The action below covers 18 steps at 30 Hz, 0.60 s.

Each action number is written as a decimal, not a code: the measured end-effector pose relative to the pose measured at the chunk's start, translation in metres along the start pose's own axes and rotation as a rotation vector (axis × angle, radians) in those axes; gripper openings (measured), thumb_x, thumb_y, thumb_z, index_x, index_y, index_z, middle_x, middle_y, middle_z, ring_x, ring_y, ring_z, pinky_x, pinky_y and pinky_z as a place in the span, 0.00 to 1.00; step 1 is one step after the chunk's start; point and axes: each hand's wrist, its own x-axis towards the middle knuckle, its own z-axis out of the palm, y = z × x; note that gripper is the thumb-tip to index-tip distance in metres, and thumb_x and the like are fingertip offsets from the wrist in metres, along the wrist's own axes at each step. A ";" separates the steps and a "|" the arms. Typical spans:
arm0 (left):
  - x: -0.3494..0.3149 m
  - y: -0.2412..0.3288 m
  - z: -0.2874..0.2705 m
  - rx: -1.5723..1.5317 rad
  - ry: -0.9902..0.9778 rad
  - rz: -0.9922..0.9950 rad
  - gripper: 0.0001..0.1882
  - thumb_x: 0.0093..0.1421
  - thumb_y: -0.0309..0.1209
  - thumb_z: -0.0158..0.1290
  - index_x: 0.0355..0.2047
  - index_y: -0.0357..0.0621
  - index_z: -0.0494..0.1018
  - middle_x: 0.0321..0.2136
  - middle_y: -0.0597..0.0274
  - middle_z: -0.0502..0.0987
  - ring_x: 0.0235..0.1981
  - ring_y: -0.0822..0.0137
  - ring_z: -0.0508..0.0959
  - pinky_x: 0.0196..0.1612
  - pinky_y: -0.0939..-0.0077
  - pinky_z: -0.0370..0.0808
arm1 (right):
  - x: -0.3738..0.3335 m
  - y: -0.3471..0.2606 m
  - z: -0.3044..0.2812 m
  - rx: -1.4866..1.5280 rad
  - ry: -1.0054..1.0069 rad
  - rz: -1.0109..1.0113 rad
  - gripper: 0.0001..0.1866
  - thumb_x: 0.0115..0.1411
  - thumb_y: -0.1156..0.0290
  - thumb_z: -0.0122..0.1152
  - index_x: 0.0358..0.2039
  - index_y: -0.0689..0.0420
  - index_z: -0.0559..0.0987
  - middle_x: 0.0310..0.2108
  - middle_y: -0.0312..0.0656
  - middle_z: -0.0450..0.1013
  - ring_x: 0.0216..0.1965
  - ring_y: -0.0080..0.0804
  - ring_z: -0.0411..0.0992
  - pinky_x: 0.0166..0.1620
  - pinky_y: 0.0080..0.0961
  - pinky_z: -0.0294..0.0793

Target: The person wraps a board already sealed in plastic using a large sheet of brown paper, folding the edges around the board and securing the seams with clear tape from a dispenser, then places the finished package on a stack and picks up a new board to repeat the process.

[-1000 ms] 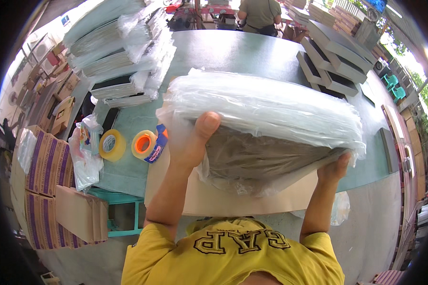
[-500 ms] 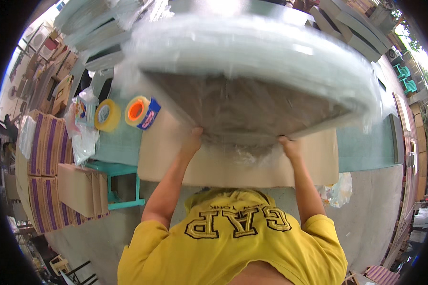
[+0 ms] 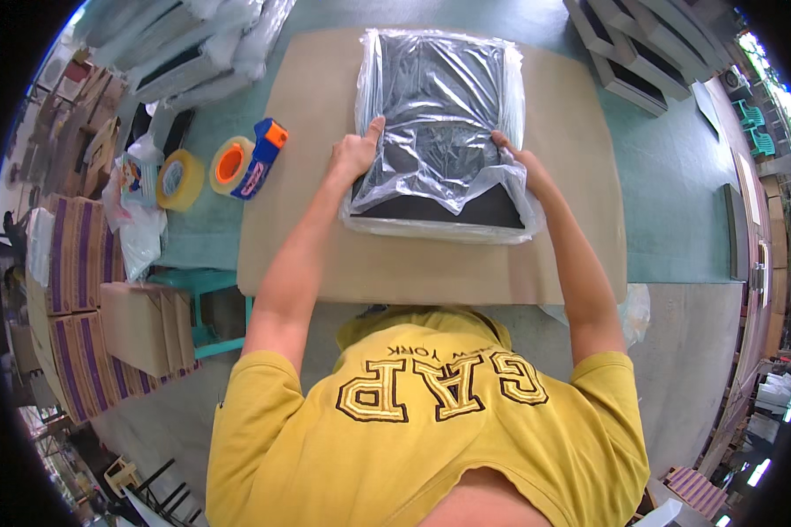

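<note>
A flat black rectangular panel [image 3: 439, 145] with pale side edges lies in loose clear plastic wrap on a brown cardboard sheet [image 3: 308, 263]. The wrap's crumpled edge stops short of the panel's near end, where a bare black strip shows. My left hand [image 3: 354, 158] grips the panel's left side, thumb on top of the plastic. On the opposite side my right hand [image 3: 523, 165] holds it likewise, thumb over the wrap. The fingers under both edges are hidden.
On the green table [image 3: 677, 237], left of the cardboard, are a blue-and-orange tape dispenser [image 3: 257, 158] and a tape roll [image 3: 181, 180]. Wrapped panels [image 3: 176, 66] are piled at far left, more grey panels [image 3: 633, 61] at far right. Cartons [image 3: 83, 299] stand at left beside a green stool [image 3: 204, 307].
The wrapped panel, raised, tilted and blurred before, now lies flat on the cardboard with its black face up. Both hands have moved farther forward with it.
</note>
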 end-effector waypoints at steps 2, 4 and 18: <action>0.006 -0.005 0.002 0.003 -0.038 0.008 0.51 0.51 0.69 0.30 0.39 0.23 0.70 0.42 0.30 0.69 0.50 0.42 0.67 0.54 0.62 0.61 | 0.000 0.001 -0.001 -0.045 -0.060 0.069 0.55 0.39 0.22 0.41 0.36 0.72 0.76 0.33 0.56 0.73 0.41 0.44 0.71 0.46 0.35 0.65; 0.006 -0.003 0.003 0.010 -0.027 0.018 0.51 0.51 0.70 0.29 0.38 0.23 0.71 0.41 0.30 0.69 0.49 0.42 0.68 0.53 0.62 0.62 | 0.001 -0.005 -0.005 -0.110 -0.041 0.130 0.54 0.40 0.22 0.40 0.36 0.70 0.76 0.32 0.56 0.73 0.40 0.45 0.71 0.46 0.37 0.65; 0.007 -0.022 0.003 -0.084 -0.057 -0.027 0.53 0.47 0.73 0.34 0.34 0.20 0.71 0.37 0.31 0.72 0.46 0.45 0.71 0.48 0.63 0.64 | -0.221 0.209 -0.132 -0.461 0.771 0.326 0.20 0.51 0.58 0.57 0.36 0.63 0.77 0.28 0.52 0.75 0.32 0.42 0.75 0.36 0.35 0.73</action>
